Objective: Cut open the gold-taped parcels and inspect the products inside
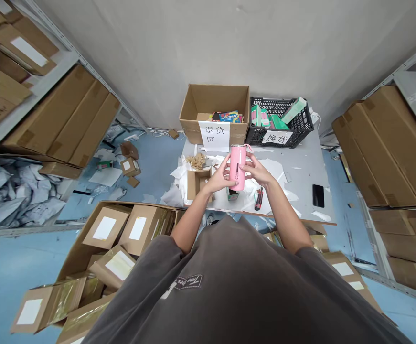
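Observation:
A pink tumbler [237, 167] with a strap at its top is held upright above the table between both hands. My left hand [219, 177] is closed round its left side and lower part. From the right, my right hand [258, 170] grips it with the fingers on its side. Under the tumbler lies a small green box [232, 195], partly hidden. An opened cardboard box [194, 185] stands just left, partly behind my left hand. A red and black utility knife [259, 198] rests on white paper to the right.
At the table's back stand a large carton [189, 114] holding colourful boxes and a black crate [303, 136] with green boxes. A phone [318, 196] lies on the right of the table [306, 167]. Several taped parcels [120, 227] fill a big box at lower left. Shelves with cartons flank both sides.

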